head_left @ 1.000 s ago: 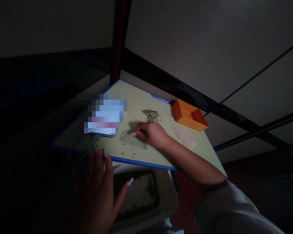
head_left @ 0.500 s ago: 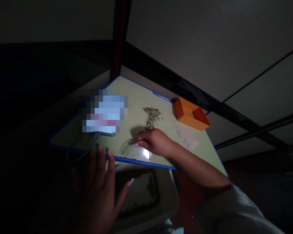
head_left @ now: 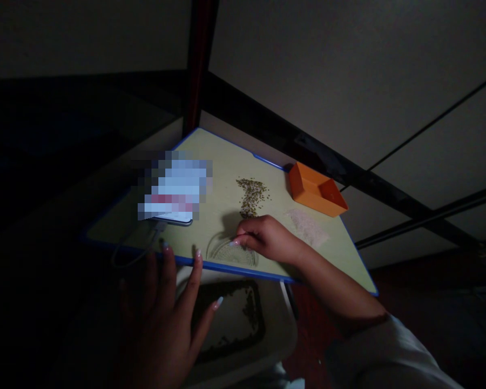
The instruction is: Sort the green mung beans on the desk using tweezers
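Note:
My right hand (head_left: 263,236) pinches the rim of a clear, round, shallow lid-like piece (head_left: 229,253), which lies against the near edge of the pale green tabletop (head_left: 214,156). Whether it is a lid or a dish I cannot tell. Just beyond my knuckles lies a loose patch of small greenish-brown grains (head_left: 251,194). My left hand (head_left: 168,308) is open, fingers spread, with its fingertips near the blue table edge. Below that edge, partly behind my left hand, is a pale plastic tub (head_left: 289,324) with dark grains along the sides of its bottom.
An orange open box (head_left: 318,189) stands at the table's far right. In front of it lies a pale, fine-grained heap (head_left: 308,226). A lit phone (head_left: 178,189), blurred out, rests at the left with a cable (head_left: 119,259) attached. Walls rise behind the table.
My right hand and the clear round piece have shifted slightly right. Dark grains seen by the table edge before no longer show there. My left index finger has spread to the right.

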`<state>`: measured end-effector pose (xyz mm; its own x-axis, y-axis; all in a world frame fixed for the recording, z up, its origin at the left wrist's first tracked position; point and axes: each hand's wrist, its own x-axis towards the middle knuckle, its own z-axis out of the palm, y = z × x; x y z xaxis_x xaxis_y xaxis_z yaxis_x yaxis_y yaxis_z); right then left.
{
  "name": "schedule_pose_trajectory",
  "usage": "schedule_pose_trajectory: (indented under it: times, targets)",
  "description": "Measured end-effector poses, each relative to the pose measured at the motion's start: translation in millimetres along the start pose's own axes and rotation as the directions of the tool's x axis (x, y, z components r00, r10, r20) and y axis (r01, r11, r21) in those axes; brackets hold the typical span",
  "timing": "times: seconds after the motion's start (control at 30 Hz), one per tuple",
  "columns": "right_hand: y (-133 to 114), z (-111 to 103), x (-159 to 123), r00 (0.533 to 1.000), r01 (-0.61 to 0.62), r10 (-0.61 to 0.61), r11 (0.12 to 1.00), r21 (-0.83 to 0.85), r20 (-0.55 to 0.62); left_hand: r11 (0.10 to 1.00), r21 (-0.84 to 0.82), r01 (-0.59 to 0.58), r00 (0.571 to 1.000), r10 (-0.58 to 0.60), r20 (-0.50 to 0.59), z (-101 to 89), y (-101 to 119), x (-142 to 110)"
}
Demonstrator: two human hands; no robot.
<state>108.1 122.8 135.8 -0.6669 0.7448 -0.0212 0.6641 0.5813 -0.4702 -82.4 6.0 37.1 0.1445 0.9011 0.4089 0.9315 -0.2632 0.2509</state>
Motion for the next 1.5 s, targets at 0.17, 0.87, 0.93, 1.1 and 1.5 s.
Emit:
schedule_pose_trajectory:
  times: [0.17, 0.87, 0.93, 1.1, 1.5]
  targets:
    - [1.7, -1.2, -3.8, 0.999, -0.012, 0.012, 1.000, 0.003, -0.046, 0.996, -0.083, 0.015, 0.999, -0.018, -0.046, -0.7, -6.1, -1.2]
    - [-39.5, 15.3, 20.3, 0.933, 0.143, -0.295, 0.827, -0.544, -0.204, 0.994, 0.048, 0.097, 0.995, -0.095, -0.033, 1.0, -30.4, -32.7]
    - [-44.1, 20.2, 23.1, 0.862, 0.241, -0.467, 0.720, -0.651, -0.198, 0.994, 0.051, 0.099, 0.995, -0.097, -0.031, 1.3, -30.6, -33.5]
    - [-50.1, 37.5, 32.5, 0.697, 0.393, -0.699, 0.557, -0.732, -0.158, 0.992, 0.030, 0.120, 0.992, -0.118, -0.044, 5.5, -30.5, -33.8]
    - [-39.5, 44.1, 46.2, 0.774, 0.396, -0.628, 0.583, -0.710, -0.083, 0.988, 0.054, 0.147, 0.987, -0.142, -0.080, 1.2, -25.2, -30.7]
